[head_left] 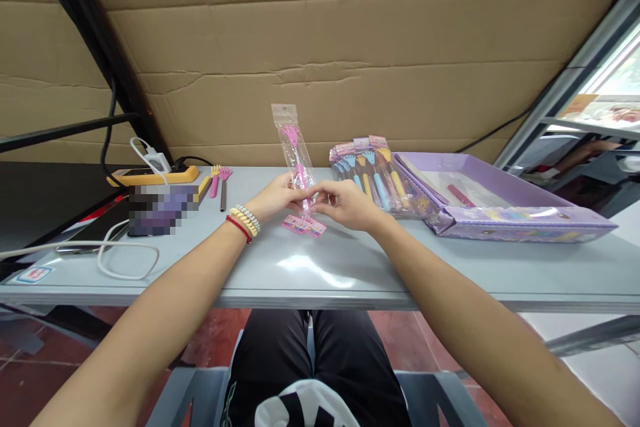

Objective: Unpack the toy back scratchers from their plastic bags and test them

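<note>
Both hands are closed on a clear plastic bag (281, 115) that stands up over the table. Inside it is a pink back scratcher (290, 135) with a small hand-shaped head at the top. My left hand (281, 197) pinches the bag's lower part from the left. From the right, my right hand (345, 203) has thumb and fingertips at the bag's lower end. Just below the hands lie small pink printed cards (304, 225). Several bagged back scratchers (377, 177), with blue, yellow and orange heads, are stacked right of my right hand.
A purple display box (520, 221) sits on the right, a dark pink stick inside. Loose back scratchers (223, 190) lie left of my hands. Farther left are a yellow power strip (183, 175), a white cable (150, 267) and a partly blurred phone-like object (160, 213). Cardboard (350, 33) walls the back.
</note>
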`<state>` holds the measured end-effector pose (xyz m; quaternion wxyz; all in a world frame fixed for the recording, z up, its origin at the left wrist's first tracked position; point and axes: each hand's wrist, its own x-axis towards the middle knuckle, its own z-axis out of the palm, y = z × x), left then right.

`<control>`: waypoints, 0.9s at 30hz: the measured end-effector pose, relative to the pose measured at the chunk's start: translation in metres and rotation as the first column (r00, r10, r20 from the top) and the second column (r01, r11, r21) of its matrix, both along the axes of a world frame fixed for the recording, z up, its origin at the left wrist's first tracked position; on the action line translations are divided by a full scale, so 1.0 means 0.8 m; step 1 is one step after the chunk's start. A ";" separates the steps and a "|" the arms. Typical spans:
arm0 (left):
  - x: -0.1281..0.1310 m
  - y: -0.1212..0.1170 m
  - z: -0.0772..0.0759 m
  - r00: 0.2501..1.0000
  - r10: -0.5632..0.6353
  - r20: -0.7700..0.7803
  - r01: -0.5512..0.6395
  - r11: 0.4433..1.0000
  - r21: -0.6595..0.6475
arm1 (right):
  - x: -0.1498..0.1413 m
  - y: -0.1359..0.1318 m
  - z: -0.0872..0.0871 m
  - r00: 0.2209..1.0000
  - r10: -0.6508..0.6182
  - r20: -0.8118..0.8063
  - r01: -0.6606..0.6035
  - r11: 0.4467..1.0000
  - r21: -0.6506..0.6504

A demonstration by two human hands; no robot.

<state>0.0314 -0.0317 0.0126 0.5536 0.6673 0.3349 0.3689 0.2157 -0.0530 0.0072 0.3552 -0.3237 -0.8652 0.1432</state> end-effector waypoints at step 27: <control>-0.001 0.004 -0.004 1.000 -0.016 -0.004 0.016 0.997 0.072 | 0.001 0.000 0.001 0.987 0.011 0.158 -0.014 1.000 0.020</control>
